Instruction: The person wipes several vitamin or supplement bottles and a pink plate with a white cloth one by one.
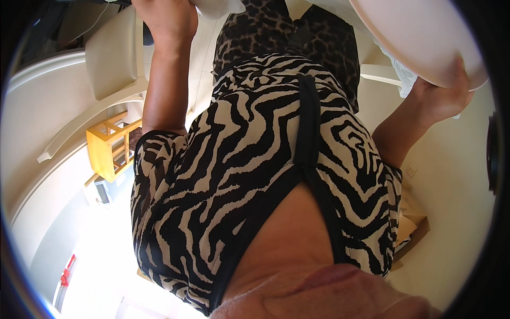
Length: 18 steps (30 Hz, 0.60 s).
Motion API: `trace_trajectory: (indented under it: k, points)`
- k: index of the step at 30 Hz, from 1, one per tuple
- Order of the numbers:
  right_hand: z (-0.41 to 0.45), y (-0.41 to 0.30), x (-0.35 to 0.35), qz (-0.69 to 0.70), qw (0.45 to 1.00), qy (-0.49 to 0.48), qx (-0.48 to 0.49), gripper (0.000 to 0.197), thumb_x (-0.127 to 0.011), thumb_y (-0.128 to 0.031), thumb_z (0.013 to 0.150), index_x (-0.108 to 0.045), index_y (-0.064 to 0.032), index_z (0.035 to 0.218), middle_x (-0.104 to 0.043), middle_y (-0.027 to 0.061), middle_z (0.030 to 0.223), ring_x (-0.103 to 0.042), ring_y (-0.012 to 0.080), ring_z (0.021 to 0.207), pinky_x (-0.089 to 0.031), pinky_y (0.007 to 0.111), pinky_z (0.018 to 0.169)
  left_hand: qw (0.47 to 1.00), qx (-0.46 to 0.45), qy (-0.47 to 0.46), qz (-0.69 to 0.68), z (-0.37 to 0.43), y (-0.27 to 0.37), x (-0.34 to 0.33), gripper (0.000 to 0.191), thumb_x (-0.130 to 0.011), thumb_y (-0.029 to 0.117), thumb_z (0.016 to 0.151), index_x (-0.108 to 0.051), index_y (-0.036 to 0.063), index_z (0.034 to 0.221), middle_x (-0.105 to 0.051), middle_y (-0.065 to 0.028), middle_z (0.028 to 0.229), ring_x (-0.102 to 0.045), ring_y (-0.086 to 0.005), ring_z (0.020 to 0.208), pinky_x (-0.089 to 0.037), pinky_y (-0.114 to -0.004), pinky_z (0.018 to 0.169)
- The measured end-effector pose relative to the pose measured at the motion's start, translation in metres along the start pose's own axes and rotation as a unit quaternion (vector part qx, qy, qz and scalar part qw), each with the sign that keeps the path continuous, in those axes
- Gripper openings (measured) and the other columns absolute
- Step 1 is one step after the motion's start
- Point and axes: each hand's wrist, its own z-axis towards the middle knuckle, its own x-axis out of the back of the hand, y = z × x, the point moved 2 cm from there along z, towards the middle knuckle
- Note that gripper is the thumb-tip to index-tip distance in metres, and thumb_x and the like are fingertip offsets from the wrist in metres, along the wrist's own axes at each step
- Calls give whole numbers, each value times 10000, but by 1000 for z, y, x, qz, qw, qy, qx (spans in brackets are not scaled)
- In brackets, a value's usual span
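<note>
My left hand (171, 18) is at the upper left, its fingers cut off by the top edge. A white, soft-looking thing (221, 7), perhaps a cloth, lies right beside it; whether the fingers hold it is hidden. At the upper right my right hand (450, 95) grips the rim of a large, pale, round dish or lid (422, 36), tilted, with the thumb on the face towards me. Part of this round thing runs out of view. Behind it, near the right wrist, hangs a whitish, crinkled sheet (406, 77).
A pale chair backrest (111, 56) stands on the left beside a curved white frame piece (95, 109). Farther back is a yellow wooden stool or rack (105, 153). An open cardboard box (414, 235) is behind me on the right, near a pale wall (454, 179).
</note>
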Motion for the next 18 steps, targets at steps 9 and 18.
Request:
trace_trajectory:
  k: [9,18]
  points:
    - [-8,-10,-16,187,977,58,-88,165,-542,1,854,-585,80,992,-627,129,843,-652,251,685,-585,359,611,682,237,-509,469,-58,-108,-30,389,-710,479,858,-709,146,1059,-694,-88,1012,-661,-190,927,-525,-356,796]
    - [-23,-24,-26,129,986,54,-88,522,-566,-58,874,-423,140,1335,-543,257,1250,-602,363,1103,-534,444,919,561,74,-642,518,-131,-217,-48,336,-697,412,804,-730,120,966,-704,-151,925,-687,-363,890,-550,-471,759]
